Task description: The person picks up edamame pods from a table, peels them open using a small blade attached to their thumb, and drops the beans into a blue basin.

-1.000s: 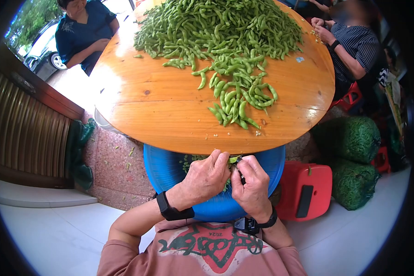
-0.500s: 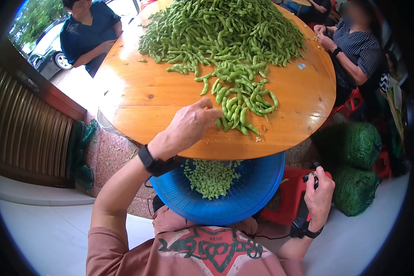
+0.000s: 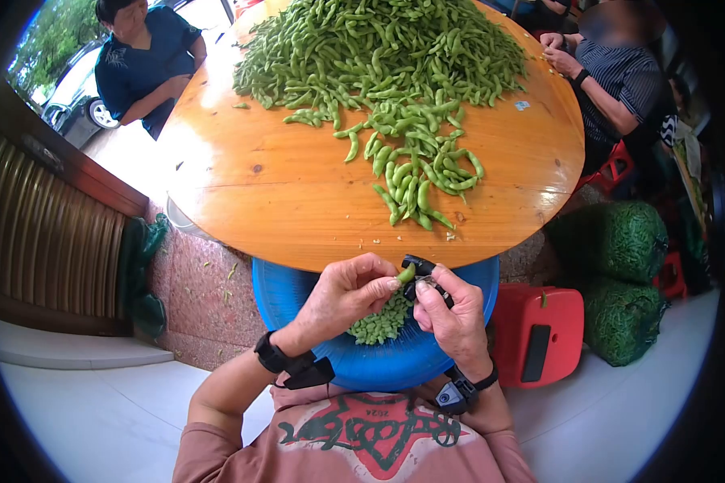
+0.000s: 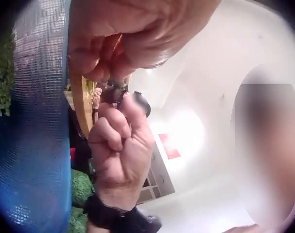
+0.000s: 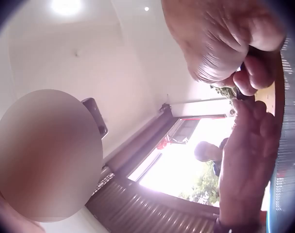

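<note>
In the head view my left hand [image 3: 338,298] pinches a green soybean pod [image 3: 407,274] between thumb and fingers. My right hand [image 3: 453,318] grips a small black hand tool [image 3: 418,264], which meets the pod's end; its exact kind I cannot tell. Both hands are over a blue plastic basin [image 3: 379,370] holding shelled green beans [image 3: 377,326]. From the left wrist, the right hand [image 4: 121,150] shows with curled fingers around the dark tool [image 4: 116,91]. Loose pods [image 3: 415,197] lie on the wooden table just beyond the hands.
A large heap of pods [image 3: 387,56] covers the far part of the round wooden table [image 3: 282,209]. At right stand a red plastic stool [image 3: 556,322] and green net sacks [image 3: 620,322]. One person [image 3: 149,64] is at the left, another [image 3: 620,88] at the right.
Half a second ago the left hand reached to the loose pods on the table, while the right hand held the tool out to the side. Both have come back together over the basin, with a pod between them.
</note>
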Demonstrator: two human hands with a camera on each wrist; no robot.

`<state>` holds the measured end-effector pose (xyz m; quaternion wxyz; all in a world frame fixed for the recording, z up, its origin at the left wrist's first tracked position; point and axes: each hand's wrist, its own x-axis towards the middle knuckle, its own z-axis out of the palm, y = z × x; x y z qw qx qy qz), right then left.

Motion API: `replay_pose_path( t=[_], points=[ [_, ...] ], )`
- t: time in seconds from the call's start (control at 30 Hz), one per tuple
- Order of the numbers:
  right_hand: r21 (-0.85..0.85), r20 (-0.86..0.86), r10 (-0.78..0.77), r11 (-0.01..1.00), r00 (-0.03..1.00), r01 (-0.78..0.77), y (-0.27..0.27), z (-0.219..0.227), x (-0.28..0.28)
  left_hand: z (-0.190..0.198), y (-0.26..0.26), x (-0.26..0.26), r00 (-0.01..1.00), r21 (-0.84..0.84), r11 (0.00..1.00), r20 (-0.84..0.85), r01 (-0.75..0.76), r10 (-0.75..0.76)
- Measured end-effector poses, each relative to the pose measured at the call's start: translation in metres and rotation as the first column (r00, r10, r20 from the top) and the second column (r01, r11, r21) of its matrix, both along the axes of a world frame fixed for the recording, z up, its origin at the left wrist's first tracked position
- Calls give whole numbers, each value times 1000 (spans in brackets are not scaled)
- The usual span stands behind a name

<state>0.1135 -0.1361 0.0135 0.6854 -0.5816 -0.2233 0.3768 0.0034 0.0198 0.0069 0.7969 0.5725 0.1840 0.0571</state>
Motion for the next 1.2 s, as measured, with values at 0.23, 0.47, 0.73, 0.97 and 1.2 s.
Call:
replay_pose_path(
  t=[0.23, 0.47, 0.73, 0.97, 1.2],
  points=[
    [-53, -73, 113, 992, 991, -117, -6, -10, 11, -16, -13, -5, 993, 472, 875, 91, -112, 78],
    [125, -475, 246, 969, 845, -212, -12, -5, 23, -25, -20, -10, 978, -684, 706, 198, 183, -61],
    [-90, 844, 96, 995, 527, -36, -7, 14, 15, -23, -27, -3, 988, -96, 995, 154, 20, -5],
    [-173, 377, -18, 981, 926, 89, -21, 6, 15, 1, -19, -14, 999, -245, 969, -3, -33, 33],
    [-243, -23, 50, 969, 998, -54, -27, -6, 6, -12, -19, -9, 986, -301, 953, 168, 31, 20]
  ],
)
